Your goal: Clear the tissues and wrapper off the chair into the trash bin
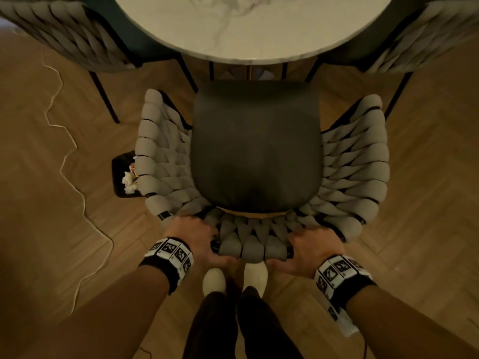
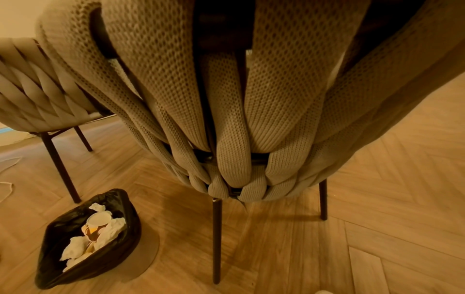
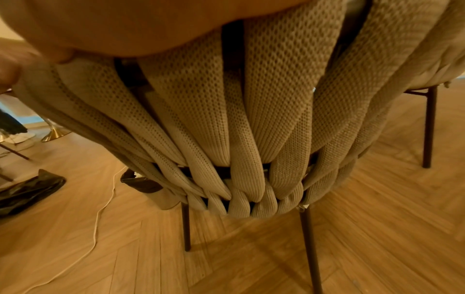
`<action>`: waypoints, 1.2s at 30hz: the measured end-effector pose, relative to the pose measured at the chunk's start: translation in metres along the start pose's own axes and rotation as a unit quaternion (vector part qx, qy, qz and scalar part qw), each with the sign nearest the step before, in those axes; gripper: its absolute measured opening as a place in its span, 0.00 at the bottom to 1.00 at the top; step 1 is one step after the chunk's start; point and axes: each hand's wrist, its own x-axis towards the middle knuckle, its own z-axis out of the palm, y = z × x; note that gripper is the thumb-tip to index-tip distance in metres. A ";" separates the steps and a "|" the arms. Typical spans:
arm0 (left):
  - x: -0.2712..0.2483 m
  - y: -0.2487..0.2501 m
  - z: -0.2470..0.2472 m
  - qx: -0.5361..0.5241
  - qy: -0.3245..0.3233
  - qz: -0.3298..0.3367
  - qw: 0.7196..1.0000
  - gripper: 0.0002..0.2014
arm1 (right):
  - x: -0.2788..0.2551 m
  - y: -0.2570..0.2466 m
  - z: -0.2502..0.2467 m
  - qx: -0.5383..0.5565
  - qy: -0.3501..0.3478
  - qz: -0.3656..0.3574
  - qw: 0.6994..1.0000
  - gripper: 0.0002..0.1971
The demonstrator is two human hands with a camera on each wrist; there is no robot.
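The chair point(image 1: 256, 151) stands in front of me with a dark bare seat and a woven grey back point(image 2: 234, 111) point(image 3: 251, 119). My left hand point(image 1: 197, 237) grips the top rim of the backrest on its left side. On the right side of that rim, my right hand point(image 1: 308, 244) holds it the same way. The trash bin point(image 1: 121, 174) point(image 2: 60, 264), lined with a black bag, sits on the floor left of the chair. Crumpled white tissues point(image 1: 128, 183) point(image 2: 75, 249) and a coloured wrapper point(image 2: 91, 231) lie inside it. The bin point(image 3: 141, 184) peeks out behind the chair in the right wrist view.
A round marble table point(image 1: 248, 24) stands just beyond the chair, with two more woven chairs point(image 1: 64, 35) point(image 1: 425, 40) at its sides. A white cable point(image 1: 64, 156) snakes over the wooden floor at left. A loose black bag point(image 3: 27, 192) lies on the floor.
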 end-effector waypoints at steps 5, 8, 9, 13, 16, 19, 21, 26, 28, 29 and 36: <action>0.002 -0.002 0.023 0.000 -0.003 -0.017 1.000 0.48 | -0.005 -0.005 0.003 -0.012 -0.005 0.002 1.000 0.43; 0.000 -0.003 0.035 -0.008 -0.008 -0.021 1.000 0.51 | -0.006 -0.010 0.011 -0.019 -0.005 -0.007 1.000 0.45; 0.001 -0.005 0.038 -0.010 -0.008 -0.023 1.000 0.51 | -0.005 -0.012 0.012 -0.020 -0.008 -0.008 1.000 0.46; 0.003 -0.014 0.033 0.002 -0.022 -0.027 0.999 0.53 | 0.004 -0.014 0.006 -0.029 -0.016 -0.007 0.999 0.46; 0.014 -0.025 0.015 0.023 -0.033 -0.039 0.998 0.51 | 0.019 -0.012 -0.004 -0.043 0.004 -0.003 0.999 0.45; 0.027 -0.039 -0.003 0.007 -0.020 -0.066 0.998 0.52 | 0.045 -0.006 -0.019 -0.032 0.042 0.000 0.999 0.41; 0.034 -0.048 -0.012 -0.001 -0.010 -0.068 0.998 0.52 | 0.060 -0.001 -0.026 -0.030 0.059 -0.004 0.998 0.42; 0.036 -0.058 -0.019 -0.007 -0.002 -0.066 0.998 0.52 | 0.067 -0.005 -0.026 -0.024 0.078 0.007 0.997 0.42; 0.035 -0.059 -0.014 -0.015 0.011 -0.071 0.997 0.52 | 0.063 -0.008 -0.023 -0.015 0.090 0.022 0.996 0.42; 0.034 -0.060 -0.013 -0.019 0.016 -0.073 0.997 0.50 | 0.061 -0.010 -0.023 -0.002 0.096 0.036 0.995 0.42; -0.013 -0.065 -0.005 -0.158 0.093 -0.059 0.981 0.23 | 0.035 -0.051 -0.039 0.083 0.115 0.078 0.987 0.25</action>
